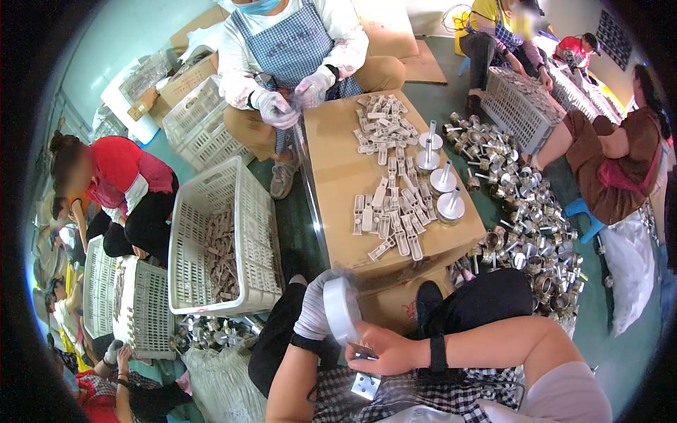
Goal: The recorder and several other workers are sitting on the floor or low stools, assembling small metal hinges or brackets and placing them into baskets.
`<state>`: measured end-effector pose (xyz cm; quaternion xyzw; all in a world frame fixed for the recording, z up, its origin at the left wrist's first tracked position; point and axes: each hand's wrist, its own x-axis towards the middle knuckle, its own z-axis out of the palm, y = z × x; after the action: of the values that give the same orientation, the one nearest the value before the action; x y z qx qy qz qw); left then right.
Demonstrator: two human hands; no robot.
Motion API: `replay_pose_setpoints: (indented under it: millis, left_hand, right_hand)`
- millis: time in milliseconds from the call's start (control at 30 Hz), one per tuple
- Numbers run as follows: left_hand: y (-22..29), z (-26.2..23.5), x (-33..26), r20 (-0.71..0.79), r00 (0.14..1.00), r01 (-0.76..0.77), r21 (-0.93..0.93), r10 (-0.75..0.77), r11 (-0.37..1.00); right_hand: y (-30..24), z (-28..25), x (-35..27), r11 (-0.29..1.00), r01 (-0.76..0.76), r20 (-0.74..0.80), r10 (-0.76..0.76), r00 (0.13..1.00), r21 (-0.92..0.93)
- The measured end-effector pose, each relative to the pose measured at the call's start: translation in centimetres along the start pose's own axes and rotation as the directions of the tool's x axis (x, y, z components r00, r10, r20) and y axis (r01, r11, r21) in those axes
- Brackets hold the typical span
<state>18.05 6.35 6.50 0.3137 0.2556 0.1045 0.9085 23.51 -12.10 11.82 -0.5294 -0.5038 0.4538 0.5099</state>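
A: How is the left hand (315,310) held?
B: It is raised a little below the centre of the frame, with the left forearm (289,384) coming up steeply from the lower edge. The hand is covered by a striped glove (308,326), and it is somewhat blurred.

A: Are its fingers open?
B: They are seen as closed around a white roll (341,310), which is held upright, with its hole partly shown. The exact place of each finger cannot be told.

A: And the right hand (386,350)?
B: It is bare, and it is placed just below and to the right of the roll. The right forearm (486,345) is laid almost level from the lower right, with the elbow bent. The fingers are curled, and a small metal piece (363,351) is pinched by them. Whether the roll is also touched by this hand cannot be told.

A: What is seen near the hands?
B: Just under the right hand, a silver plate with holes (366,385) is seen against a checked apron (437,395). Above the hands, a cardboard box (338,176) is seen, on which pale plastic pieces (395,224) are spread. Four metal discs with stems (450,206) are stood along its right side. At left of centre, a white basket (204,308) is partly filled with similar pieces.
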Motion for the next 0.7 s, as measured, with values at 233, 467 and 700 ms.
replay_pose_setpoints:
  millis: [233,467,700]
  left_hand:
    - [0.1,0.4,-0.4,0.131,0.965,-0.261,0.408,0.227,0.875]
    - [-0.8,-1.0,-0.8,0.126,0.988,0.051,0.254,-0.085,0.966]
    - [-0.2,0.6,-1.2,0.103,0.987,-0.158,0.450,0.125,0.879]
  right_hand:
    - [-0.5,-0.3,0.2,0.999,0.013,0.022,-0.012,1.000,-0.037]
    - [-0.1,0.5,-0.7,0.999,0.049,0.022,-0.048,0.999,-0.018]
    - [-1.2,-0.1,-0.2,0.998,-0.011,0.086,0.016,0.996,-0.061]
